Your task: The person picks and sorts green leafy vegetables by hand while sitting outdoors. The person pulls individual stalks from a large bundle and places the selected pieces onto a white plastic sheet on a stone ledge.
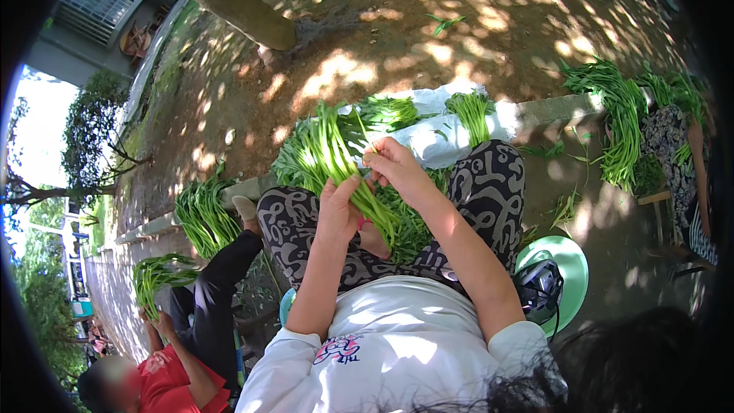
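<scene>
A thick bunch of long-stemmed leafy greens (327,149) is held up over my lap. My left hand (336,206) is closed around its stalks, thumb on top. Close beside it, my right hand (396,167) pinches a thin pale stem (362,126) between thumb and fingers, at the right side of the bunch. The fingertips partly hide where that stem ends. Beneath my hands, between my knees, lie more loose greens (409,222). Beyond them, a tidy bundle of greens (472,117) rests on a white plastic sheet (432,145).
A low concrete kerb (547,112) runs across in front, with piles of greens (619,118) at the right. A pale green basin (567,275) holding a dark object stands by my right hip. At left, a person in red (180,375) holds greens; another person sits far right.
</scene>
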The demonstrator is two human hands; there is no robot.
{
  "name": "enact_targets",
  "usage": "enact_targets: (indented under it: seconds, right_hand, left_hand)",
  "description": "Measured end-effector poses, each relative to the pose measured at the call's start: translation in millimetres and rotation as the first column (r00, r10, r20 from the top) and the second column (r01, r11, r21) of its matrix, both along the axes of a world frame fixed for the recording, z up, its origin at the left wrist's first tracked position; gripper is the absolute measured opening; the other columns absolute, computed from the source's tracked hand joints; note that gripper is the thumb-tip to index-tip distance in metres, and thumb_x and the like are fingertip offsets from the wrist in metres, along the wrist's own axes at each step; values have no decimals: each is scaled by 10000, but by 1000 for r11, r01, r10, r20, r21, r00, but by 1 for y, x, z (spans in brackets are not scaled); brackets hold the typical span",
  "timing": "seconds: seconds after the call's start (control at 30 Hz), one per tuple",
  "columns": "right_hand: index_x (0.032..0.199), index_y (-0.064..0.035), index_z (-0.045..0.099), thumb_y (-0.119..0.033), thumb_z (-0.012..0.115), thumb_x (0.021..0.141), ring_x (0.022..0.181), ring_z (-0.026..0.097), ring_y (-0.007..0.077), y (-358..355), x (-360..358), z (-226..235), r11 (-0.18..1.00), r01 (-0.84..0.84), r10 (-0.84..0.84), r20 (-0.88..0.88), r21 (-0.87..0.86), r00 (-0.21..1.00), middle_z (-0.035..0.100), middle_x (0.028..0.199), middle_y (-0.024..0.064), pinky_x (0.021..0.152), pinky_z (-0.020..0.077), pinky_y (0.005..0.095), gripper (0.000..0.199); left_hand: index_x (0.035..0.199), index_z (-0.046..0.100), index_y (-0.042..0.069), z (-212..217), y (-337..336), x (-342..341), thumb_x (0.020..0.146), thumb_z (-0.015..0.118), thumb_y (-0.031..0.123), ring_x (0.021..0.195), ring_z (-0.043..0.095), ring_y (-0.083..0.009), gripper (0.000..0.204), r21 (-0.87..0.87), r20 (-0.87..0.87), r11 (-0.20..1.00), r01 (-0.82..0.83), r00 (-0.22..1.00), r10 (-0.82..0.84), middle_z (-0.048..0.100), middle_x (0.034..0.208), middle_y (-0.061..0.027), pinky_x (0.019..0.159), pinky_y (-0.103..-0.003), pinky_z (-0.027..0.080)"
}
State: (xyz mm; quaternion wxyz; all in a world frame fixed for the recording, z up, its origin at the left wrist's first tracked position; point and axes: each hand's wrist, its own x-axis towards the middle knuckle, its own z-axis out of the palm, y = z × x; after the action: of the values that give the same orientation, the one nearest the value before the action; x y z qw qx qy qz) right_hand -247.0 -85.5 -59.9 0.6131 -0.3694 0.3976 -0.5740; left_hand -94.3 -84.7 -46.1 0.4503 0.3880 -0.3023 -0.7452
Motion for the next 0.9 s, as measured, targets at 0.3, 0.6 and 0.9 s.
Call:
enact_targets:
  seconds: [0.3,0.6,0.9]
  right_hand:
    - [899,-3,558,-155,625,862,690,540,75,11,17,-10,997,-37,46,-130,70,990,599,773,44,587,442,243,170]
    - [975,-58,471,-195,496,942,617,513,113,-2,-20,-18,867,441,-483,179,230,857,537,737,29,563,410,253,143]
    - [1012,-56,507,-206,683,820,518,402,56,7,1,-16,981,140,-126,-108,137,986,474,714,-15,444,329,208,302]
  left_hand:
    - [1049,583,49,-21,12,14,881,585,15,790,612,-122,172,-23,122,999,43,992,-40,627,908,-29,679,-274,520]
    - [1076,543,91,-26,3,30,898,563,69,799,595,-199,180,149,-33,978,-146,988,153,562,868,-62,718,-374,535]
    - [1142,534,50,-20,10,20,927,549,122,931,597,-208,228,160,-78,986,-51,995,64,573,1047,-64,804,-391,511]
